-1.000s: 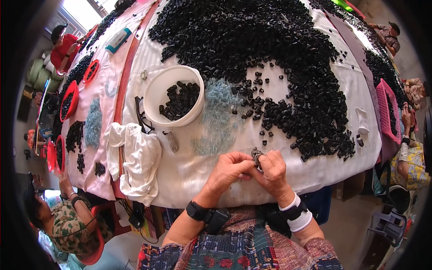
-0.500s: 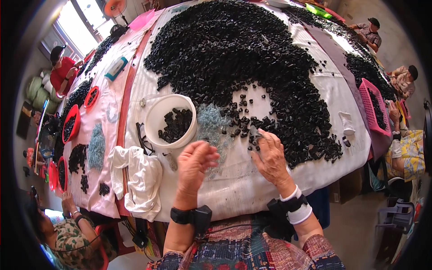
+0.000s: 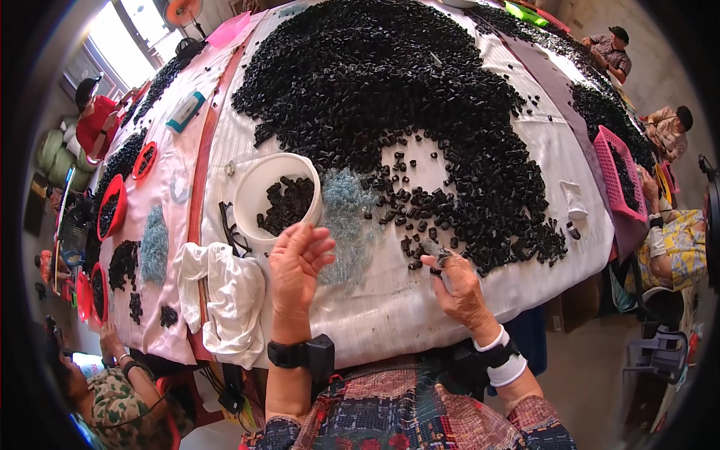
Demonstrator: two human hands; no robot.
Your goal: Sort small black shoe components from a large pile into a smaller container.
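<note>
My left hand (image 3: 294, 262) is raised beside the near rim of a white bucket (image 3: 243, 219). Its fingers are loosely curled and apart, and nothing shows in them. Inside the bucket lie small black plastic pieces (image 3: 289, 210). At the near edge of a broad black heap (image 3: 375, 97), my right hand (image 3: 461, 289) pinches a small black piece (image 3: 436, 271) between thumb and finger. A ragged grey thing (image 3: 433, 249) sits at its fingertips; what it is I cannot make out. Clear bluish pieces (image 3: 346, 225) lie spread between the two hands.
A crumpled white cloth (image 3: 225, 292) and dark-framed glasses (image 3: 234, 231) lie left of my left arm. Red bowls (image 3: 112, 208) stand along the far left. A pink basket (image 3: 616, 176) stands at the right edge. Several other people sit around the table.
My left hand has shifted left and up toward the bucket, its fingers loosening. My right hand has drawn back toward me, off the black pieces, with the grey thing still at its fingertips.
</note>
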